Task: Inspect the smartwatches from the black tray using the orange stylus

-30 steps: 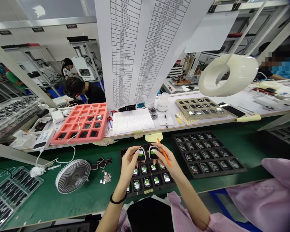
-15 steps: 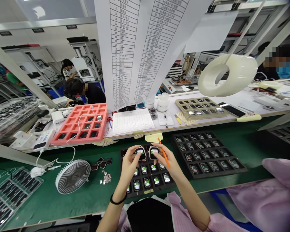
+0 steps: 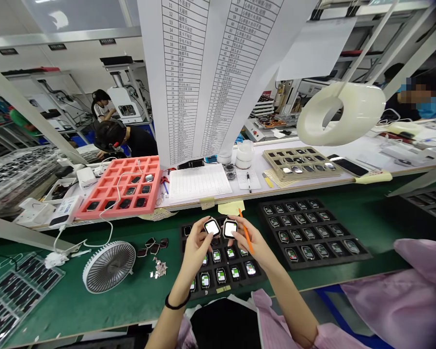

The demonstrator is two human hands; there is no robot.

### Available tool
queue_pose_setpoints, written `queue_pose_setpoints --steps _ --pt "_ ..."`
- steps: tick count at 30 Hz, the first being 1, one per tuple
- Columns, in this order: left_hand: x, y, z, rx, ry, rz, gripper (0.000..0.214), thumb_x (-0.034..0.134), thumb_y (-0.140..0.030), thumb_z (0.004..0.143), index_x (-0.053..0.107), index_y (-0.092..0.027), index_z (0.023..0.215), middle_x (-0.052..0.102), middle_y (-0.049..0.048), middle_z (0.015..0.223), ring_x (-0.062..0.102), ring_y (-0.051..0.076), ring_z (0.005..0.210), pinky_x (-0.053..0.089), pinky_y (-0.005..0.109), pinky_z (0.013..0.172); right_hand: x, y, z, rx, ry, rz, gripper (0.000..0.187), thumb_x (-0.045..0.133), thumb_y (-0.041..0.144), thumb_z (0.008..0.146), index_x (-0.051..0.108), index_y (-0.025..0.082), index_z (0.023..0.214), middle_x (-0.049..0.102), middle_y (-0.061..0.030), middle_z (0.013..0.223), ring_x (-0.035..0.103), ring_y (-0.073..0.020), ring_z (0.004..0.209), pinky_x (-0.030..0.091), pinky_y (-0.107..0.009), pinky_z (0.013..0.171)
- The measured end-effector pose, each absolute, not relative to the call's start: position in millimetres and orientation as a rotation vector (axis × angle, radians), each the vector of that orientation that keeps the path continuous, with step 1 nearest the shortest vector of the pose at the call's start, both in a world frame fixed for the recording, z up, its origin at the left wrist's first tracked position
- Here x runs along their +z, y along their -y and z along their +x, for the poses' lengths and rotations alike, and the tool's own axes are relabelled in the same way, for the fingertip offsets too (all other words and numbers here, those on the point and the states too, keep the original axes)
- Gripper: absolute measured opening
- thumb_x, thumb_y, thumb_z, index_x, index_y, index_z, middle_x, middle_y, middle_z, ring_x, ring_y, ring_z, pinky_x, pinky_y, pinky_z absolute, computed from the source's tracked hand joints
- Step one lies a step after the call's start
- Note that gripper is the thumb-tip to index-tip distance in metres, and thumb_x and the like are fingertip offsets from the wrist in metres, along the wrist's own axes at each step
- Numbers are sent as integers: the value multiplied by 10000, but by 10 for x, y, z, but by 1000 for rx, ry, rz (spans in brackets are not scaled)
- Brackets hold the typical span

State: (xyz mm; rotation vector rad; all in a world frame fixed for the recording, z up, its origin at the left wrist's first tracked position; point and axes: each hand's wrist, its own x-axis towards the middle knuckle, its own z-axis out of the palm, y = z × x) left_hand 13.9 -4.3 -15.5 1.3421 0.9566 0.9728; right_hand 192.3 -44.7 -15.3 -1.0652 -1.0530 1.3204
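My left hand [image 3: 196, 241] is closed around a smartwatch [image 3: 212, 227] with a mostly white lit screen, its thumb at the screen's lower edge. A second smartwatch [image 3: 230, 229], also lit white, is gripped in my right hand [image 3: 255, 245]. An orange pen-like stick [image 3: 246, 231] is tucked between the fingers of that same hand. Both watches are held side by side, screens facing me, above a black foam tray [image 3: 227, 286]. In its slots lie several watches, many with green and white screens, such as the watch [image 3: 221, 275]. My hands hide the tray's back part.
Another black tray of watches [image 3: 314, 232] lies to the right. A small fan [image 3: 109, 266] stands left, near loose watch faces [image 3: 154, 248] and small silvery pieces [image 3: 160, 267]. The raised shelf holds a pink tray [image 3: 112, 186]. A printed sheet [image 3: 218, 87] and tape roll [image 3: 341, 114] hang ahead.
Both held watches' screens have turned from dark with green and white to almost wholly white. My thumbs have shifted down towards the screens' lower edges; both watches stay in hand.
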Motion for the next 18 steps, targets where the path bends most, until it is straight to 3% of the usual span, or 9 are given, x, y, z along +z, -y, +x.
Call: queue_pose_setpoints --steps 4,7,10,14,18 --pt "-146 53 139 956 -954 1311 517 635 -399 810 466 -233 1270 483 142 1359 640 200 873 457 183 415 -169 452 1947 1311 1072 -1058 451 679 341 812 509 258 1221 598 -33 944 612 -141 686 391 -233 495" --pt "-123 62 132 953 -1007 1309 440 615 -435 821 525 -215 1192 554 126 1260 612 127 669 421 181 376 -140 451 1932 1273 1031 -1098 363 667 379 818 560 247 1139 567 -8 884 593 -114 591 372 -229 465" --pt "-107 65 121 965 -1043 1324 346 561 -464 858 585 -199 1079 622 81 1099 403 16 421 375 187 368 -83 457 1906 1248 976 -1124 302 633 441 834 603 236 1054 520 17 798 528 -80 494 369 -225 436" --pt "-102 63 117 984 -1040 1307 343 568 -504 845 611 -182 955 592 15 791 425 51 457 338 175 374 -22 483 1880 1230 913 -1158 290 639 476 821 635 228 971 469 21 720 478 -101 551 413 -211 443" --pt "-99 59 132 982 -1020 1304 350 609 -513 812 602 -182 924 552 1 764 458 73 523 384 174 403 -43 477 1877 1211 946 -1182 286 670 465 795 652 232 960 404 44 663 402 -90 516 400 -205 426"
